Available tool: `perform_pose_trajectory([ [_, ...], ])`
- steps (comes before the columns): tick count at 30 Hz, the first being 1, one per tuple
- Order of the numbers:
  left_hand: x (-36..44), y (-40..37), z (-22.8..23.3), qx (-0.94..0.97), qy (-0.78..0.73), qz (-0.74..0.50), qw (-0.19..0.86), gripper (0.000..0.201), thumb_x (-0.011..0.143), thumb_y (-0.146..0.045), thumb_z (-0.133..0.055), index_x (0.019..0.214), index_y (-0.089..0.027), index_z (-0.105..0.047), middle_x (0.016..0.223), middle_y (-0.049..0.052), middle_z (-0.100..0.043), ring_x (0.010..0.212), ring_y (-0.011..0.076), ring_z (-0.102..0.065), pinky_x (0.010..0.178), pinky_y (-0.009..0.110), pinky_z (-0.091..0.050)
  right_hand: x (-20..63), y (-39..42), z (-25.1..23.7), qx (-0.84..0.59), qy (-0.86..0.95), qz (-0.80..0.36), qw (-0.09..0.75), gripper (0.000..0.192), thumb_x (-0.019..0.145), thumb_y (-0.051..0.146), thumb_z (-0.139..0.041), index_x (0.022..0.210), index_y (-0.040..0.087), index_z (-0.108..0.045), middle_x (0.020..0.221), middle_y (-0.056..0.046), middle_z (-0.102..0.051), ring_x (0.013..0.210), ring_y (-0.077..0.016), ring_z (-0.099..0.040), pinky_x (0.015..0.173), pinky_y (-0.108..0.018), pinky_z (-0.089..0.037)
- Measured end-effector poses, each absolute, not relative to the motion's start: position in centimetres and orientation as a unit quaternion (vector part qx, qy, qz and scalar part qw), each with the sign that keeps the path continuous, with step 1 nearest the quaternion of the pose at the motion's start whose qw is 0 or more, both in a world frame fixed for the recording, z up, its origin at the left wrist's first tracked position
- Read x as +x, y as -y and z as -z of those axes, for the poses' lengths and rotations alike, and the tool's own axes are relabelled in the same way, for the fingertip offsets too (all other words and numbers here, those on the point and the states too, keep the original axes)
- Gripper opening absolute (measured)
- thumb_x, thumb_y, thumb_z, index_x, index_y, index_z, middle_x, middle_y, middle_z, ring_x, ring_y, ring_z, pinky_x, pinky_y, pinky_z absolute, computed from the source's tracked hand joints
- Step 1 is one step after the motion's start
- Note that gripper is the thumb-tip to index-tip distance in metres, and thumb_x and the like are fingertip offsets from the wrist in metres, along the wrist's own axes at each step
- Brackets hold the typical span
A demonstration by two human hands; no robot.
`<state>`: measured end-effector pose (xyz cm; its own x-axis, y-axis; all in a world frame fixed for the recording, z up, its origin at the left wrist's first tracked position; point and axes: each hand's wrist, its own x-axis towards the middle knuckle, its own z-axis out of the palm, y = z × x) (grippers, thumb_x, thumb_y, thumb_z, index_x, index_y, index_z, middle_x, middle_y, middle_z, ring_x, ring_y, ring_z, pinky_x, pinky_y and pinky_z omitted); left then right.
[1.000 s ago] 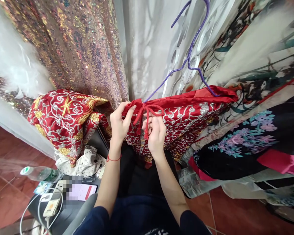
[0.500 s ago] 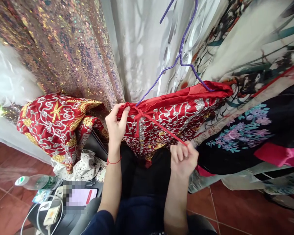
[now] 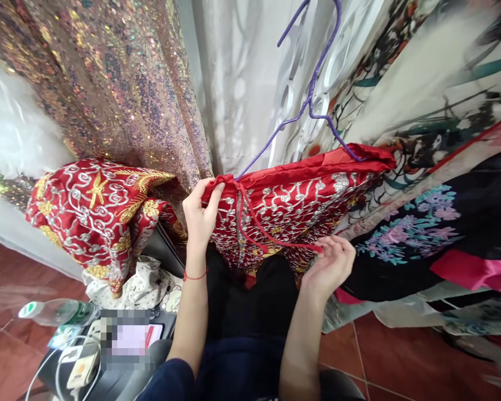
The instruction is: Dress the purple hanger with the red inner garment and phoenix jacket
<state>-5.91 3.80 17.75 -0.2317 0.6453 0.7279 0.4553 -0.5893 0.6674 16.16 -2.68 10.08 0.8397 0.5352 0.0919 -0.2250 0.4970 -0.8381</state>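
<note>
A red embroidered garment (image 3: 300, 206) with silver and gold patterns hangs over a purple wire hanger (image 3: 309, 100). My left hand (image 3: 200, 214) pinches the garment's left top corner, where a red cord (image 3: 267, 231) is tied. My right hand (image 3: 332, 264) holds the free end of that cord, down and to the right, and the cord hangs slack in a curve across the fabric.
A second red embroidered piece (image 3: 96, 206) lies draped at the left over white dotted cloth (image 3: 144, 281). Sequinned fabric (image 3: 108, 83) and printed garments (image 3: 434, 167) hang around. A water bottle (image 3: 52, 312), a phone (image 3: 136, 337) and a power strip (image 3: 81, 367) sit lower left.
My right hand left the knot and pulled the cord's end out to the lower right, first taut, now slack. My left hand stayed on the corner.
</note>
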Motion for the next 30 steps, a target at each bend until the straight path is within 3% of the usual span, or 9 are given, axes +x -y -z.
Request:
perform_pose_trajectory([
  [4, -5.9, -3.7, -17.8, 0.620, -0.437, -0.647, 0.077, 0.020, 0.093, -0.037, -0.063, 0.096, -0.019, -0.070, 0.085, -0.001, -0.072, 0.074, 0.0104, -0.065, 0.072, 0.019, -0.048, 11.7, 3.7, -13.0, -0.468, 0.414, -0.191, 0.757, 0.012, 0.091, 0.029, -0.057, 0.091, 0.020, -0.064, 0.081, 0.000, -0.064, 0.073, -0.0119, -0.063, 0.069, -0.026, -0.051],
  [6, -5.8, -3.6, -17.9, 0.620, -0.439, -0.646, 0.076, 0.021, 0.093, -0.038, -0.062, 0.096, -0.019, -0.070, 0.086, -0.001, -0.072, 0.075, 0.0109, -0.065, 0.073, 0.020, -0.049, 9.7, 4.1, -14.6, -0.431, 0.551, -0.196, 0.687, 0.017, 0.095, 0.027, -0.054, 0.107, 0.021, -0.065, 0.082, 0.000, -0.066, 0.070, -0.0117, -0.064, 0.067, -0.026, -0.053],
  [9, -5.8, -3.4, -17.9, 0.619, -0.448, -0.640, 0.080, 0.021, 0.094, -0.038, -0.061, 0.097, -0.019, -0.069, 0.089, 0.000, -0.073, 0.078, 0.0119, -0.066, 0.076, 0.021, -0.050, 7.4, 3.6, -16.8, -0.410, 0.674, -0.168, 0.591, 0.038, 0.098, 0.026, -0.050, 0.135, 0.023, -0.053, 0.089, -0.001, -0.069, 0.062, -0.0095, -0.059, 0.063, -0.024, -0.054],
  [11, -5.9, -3.4, -17.9, 0.621, -0.450, -0.637, 0.083, 0.021, 0.094, -0.038, -0.061, 0.098, -0.019, -0.069, 0.091, 0.001, -0.073, 0.080, 0.0122, -0.067, 0.076, 0.021, -0.050, 6.5, 2.6, -18.0, -0.431, 0.695, -0.126, 0.561, 0.045, 0.099, 0.028, -0.047, 0.144, 0.022, -0.046, 0.094, -0.003, -0.070, 0.062, -0.0104, -0.058, 0.066, -0.026, -0.055],
  [16, -6.1, -3.5, -17.8, 0.623, -0.444, -0.638, 0.086, 0.016, 0.094, -0.033, -0.061, 0.098, -0.019, -0.069, 0.091, 0.001, -0.073, 0.080, 0.0119, -0.067, 0.076, 0.021, -0.051, 6.0, 0.7, -18.7, -0.463, 0.701, -0.053, 0.540, 0.033, 0.098, 0.028, -0.046, 0.128, 0.016, -0.056, 0.095, -0.008, -0.069, 0.084, -0.0192, -0.064, 0.083, -0.035, -0.055],
  [20, -6.0, -3.2, -17.6, 0.635, -0.437, -0.631, 0.088, 0.011, 0.093, -0.026, -0.060, 0.098, -0.020, -0.068, 0.094, 0.000, -0.073, 0.082, 0.0115, -0.067, 0.079, 0.020, -0.051, 6.3, 1.5, -17.5, -0.471, 0.701, -0.107, 0.525, 0.026, 0.097, 0.030, -0.050, 0.117, 0.016, -0.059, 0.085, -0.006, -0.064, 0.077, -0.0177, -0.061, 0.071, -0.030, -0.052],
  [24, -5.9, -2.7, -17.4, 0.643, -0.442, -0.621, 0.079, 0.012, 0.093, -0.023, -0.057, 0.099, -0.020, -0.067, 0.095, 0.000, -0.073, 0.082, 0.0123, -0.068, 0.079, 0.021, -0.051, 7.0, 3.3, -15.5, -0.480, 0.688, -0.170, 0.517, 0.026, 0.096, 0.033, -0.054, 0.115, 0.016, -0.061, 0.087, -0.005, -0.062, 0.070, -0.0137, -0.058, 0.062, -0.025, -0.048],
  [30, -5.5, -1.7, -17.0, 0.668, -0.441, -0.595, 0.064, 0.016, 0.092, -0.017, -0.055, 0.102, -0.020, -0.067, 0.099, 0.002, -0.074, 0.087, 0.0135, -0.069, 0.083, 0.022, -0.052, 7.8, 5.3, -14.6, -0.513, 0.632, -0.209, 0.542, 0.029, 0.100, 0.035, -0.045, 0.095, 0.018, -0.068, 0.082, -0.004, -0.068, 0.064, -0.0112, -0.056, 0.063, -0.023, -0.044],
])
